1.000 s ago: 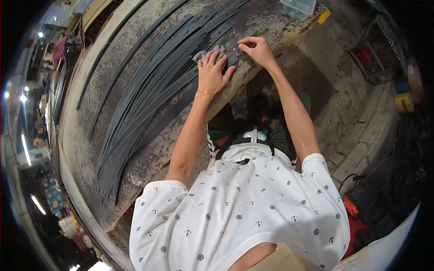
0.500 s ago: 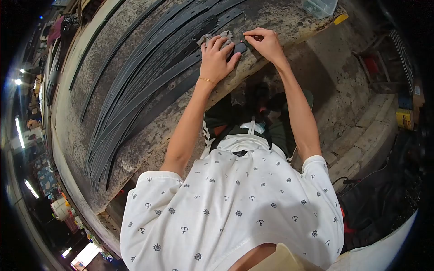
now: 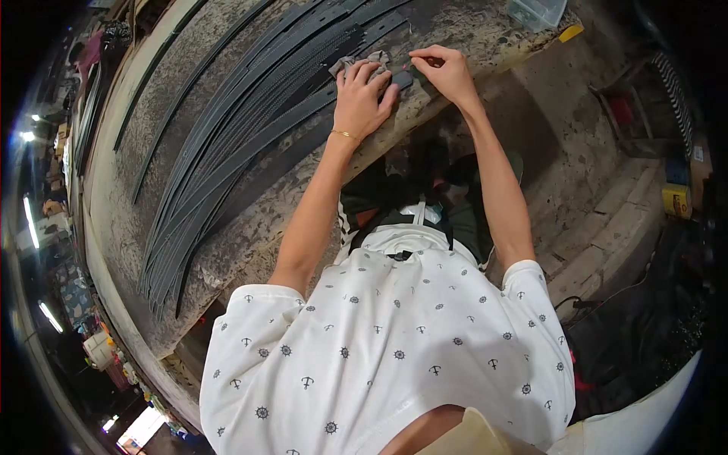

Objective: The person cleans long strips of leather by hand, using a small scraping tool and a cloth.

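Observation:
My left hand [image 3: 359,98] is laid over a crumpled grey cloth [image 3: 377,58] with its fingers bent onto it. Beneath it runs a dark grey strap [image 3: 303,114], like a belt strip, whose rounded end [image 3: 402,79] shows past my thumb. My right hand [image 3: 449,74] is closed in a pinch just right of that end, thumb and forefinger together. Something small and dark brown [image 3: 434,61] shows between its fingers, too covered to name. A thin gold bracelet [image 3: 343,134] circles my left wrist.
Several more dark straps [image 3: 220,144] lie fanned along the stained, curved-looking worktop [image 3: 250,262]. A clear plastic tub [image 3: 537,12] and a yellow piece [image 3: 570,32] sit at its far right. A yellow box [image 3: 676,201] stands at the right; a stool-like frame [image 3: 635,114] is nearby.
My left thumb has drawn in closer to the fingers. My right hand stays pinched in nearly the same spot; the whole view has shifted slightly.

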Demonstrator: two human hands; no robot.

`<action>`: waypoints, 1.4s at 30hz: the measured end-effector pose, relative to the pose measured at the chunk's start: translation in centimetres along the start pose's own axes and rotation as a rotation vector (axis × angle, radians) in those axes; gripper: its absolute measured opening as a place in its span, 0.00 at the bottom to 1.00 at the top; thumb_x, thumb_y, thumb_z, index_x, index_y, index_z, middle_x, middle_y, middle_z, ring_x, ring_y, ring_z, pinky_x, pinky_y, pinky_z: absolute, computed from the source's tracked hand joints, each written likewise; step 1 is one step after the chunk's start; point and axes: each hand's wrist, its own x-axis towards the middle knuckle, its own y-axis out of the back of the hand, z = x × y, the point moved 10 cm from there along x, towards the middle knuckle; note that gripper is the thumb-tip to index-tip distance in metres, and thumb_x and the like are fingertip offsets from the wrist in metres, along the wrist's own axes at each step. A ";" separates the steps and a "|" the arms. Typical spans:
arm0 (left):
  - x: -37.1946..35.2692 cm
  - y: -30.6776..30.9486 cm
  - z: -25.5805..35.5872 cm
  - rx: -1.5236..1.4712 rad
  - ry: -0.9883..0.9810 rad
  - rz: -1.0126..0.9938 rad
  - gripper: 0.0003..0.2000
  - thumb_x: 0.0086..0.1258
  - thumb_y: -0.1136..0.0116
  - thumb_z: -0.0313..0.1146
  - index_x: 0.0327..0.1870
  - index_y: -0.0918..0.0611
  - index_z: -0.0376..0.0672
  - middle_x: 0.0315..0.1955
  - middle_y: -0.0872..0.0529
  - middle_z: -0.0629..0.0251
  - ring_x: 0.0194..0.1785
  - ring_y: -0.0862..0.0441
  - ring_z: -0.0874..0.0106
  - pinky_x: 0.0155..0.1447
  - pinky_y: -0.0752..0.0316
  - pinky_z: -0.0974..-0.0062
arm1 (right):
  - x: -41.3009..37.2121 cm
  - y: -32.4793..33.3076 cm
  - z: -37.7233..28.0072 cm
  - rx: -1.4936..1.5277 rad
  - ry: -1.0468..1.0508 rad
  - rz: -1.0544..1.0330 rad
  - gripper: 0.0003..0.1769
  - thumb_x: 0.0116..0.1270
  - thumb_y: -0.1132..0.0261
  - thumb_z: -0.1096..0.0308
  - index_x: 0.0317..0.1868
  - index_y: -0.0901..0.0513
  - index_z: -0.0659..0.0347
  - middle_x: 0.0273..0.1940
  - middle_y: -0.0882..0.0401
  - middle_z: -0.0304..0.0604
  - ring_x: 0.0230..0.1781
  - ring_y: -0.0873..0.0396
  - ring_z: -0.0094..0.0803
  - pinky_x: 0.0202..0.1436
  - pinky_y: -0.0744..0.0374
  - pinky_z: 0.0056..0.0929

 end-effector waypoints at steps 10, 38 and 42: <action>1.6 -1.3 1.9 -0.176 -0.038 -0.069 0.16 0.65 0.39 0.26 0.55 0.19 0.36 0.56 0.21 0.53 0.60 0.23 0.51 0.64 0.26 0.59 | 0.4 2.4 2.5 0.384 -0.178 0.248 0.10 0.69 0.28 0.67 0.47 0.09 0.60 0.34 0.12 0.36 0.29 0.20 0.20 0.33 0.21 0.22; 1.3 -1.0 1.8 -0.162 -0.020 -0.019 0.14 0.62 0.36 0.33 0.43 0.22 0.34 0.50 0.23 0.49 0.58 0.26 0.50 0.63 0.27 0.57 | -4.4 11.6 -3.5 -0.196 -0.014 0.336 0.14 0.70 0.31 0.75 0.55 0.13 0.67 0.45 0.10 0.50 0.37 0.13 0.32 0.40 0.15 0.31; 1.5 1.2 2.3 -0.158 0.045 0.095 0.18 0.63 0.35 0.33 0.53 0.19 0.38 0.53 0.21 0.52 0.62 0.26 0.49 0.66 0.30 0.56 | -5.9 9.8 -4.9 -0.352 0.130 0.215 0.11 0.70 0.34 0.76 0.51 0.12 0.64 0.47 0.11 0.47 0.40 0.12 0.38 0.42 0.14 0.33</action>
